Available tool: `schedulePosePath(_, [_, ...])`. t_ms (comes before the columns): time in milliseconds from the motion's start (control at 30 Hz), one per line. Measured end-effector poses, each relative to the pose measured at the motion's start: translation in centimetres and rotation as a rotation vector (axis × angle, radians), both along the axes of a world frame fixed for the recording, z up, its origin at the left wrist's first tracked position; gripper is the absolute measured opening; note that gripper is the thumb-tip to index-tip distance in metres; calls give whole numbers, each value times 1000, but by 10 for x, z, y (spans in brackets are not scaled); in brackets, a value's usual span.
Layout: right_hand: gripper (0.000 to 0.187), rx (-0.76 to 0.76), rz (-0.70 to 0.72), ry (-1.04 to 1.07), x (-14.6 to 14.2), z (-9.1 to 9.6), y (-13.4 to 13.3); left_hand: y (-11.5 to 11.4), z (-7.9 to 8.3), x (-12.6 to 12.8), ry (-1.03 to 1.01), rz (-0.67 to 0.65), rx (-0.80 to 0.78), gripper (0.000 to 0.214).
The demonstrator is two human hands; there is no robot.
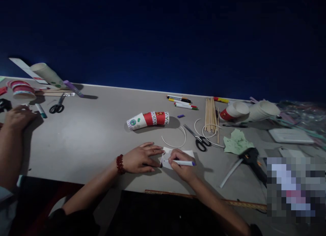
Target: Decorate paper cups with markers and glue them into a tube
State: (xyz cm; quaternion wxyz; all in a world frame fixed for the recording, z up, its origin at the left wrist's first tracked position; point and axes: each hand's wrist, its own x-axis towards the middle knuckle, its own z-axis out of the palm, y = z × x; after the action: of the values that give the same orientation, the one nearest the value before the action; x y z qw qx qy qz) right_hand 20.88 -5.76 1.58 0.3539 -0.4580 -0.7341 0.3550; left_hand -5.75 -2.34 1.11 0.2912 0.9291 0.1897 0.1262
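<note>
A small white paper piece (187, 153) lies near the table's front edge. My left hand (141, 158), with a red bead bracelet on the wrist, lies flat with fingers stretched out, pressing on the paper's left end. My right hand (181, 166) is closed around a white marker (183, 163) with a purple cap end, its tip resting on the paper. Just beyond them lies a string of decorated paper cups (148, 119) on its side.
Black scissors (197, 138), curved white strips (178, 140), wooden sticks (211, 114), markers (182, 102), cup stacks (251, 111), green paper (236, 142) and a black glue gun (252, 159) lie to the right. Another person's hand (16, 116), scissors (57, 107) and ribbon spools (21, 89) are at the left.
</note>
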Motion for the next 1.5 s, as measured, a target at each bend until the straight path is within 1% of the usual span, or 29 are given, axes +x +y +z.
schedulePosePath(67, [17,-2,-45,-44,-1,2,0,0,0,0,-10,6,-2,33])
schedulePosePath(200, [14,24,-57,-122,-2,3,1,0,1,0,-7,6,-5,34])
schedulePosePath(467, [14,11,8,-157,-3,-3,5,0,-1,1,-3,2,4,34])
schedulePosePath(767, [13,-2,-32,-157,-3,3,4,-2,-3,1,-16,17,6,33])
schedulePosePath(1033, [13,17,-44,-161,-3,2,4,-1,-1,1,21,7,18,36])
schedulePosePath(1167, [13,11,-32,-163,-3,3,3,-1,1,1,4,9,14,36])
schedulePosePath(1333, [13,22,-43,-144,-2,0,3,-1,0,1,-15,13,18,34])
schedulePosePath(1500, [15,29,-42,-140,-1,0,3,0,1,1,11,1,21,35])
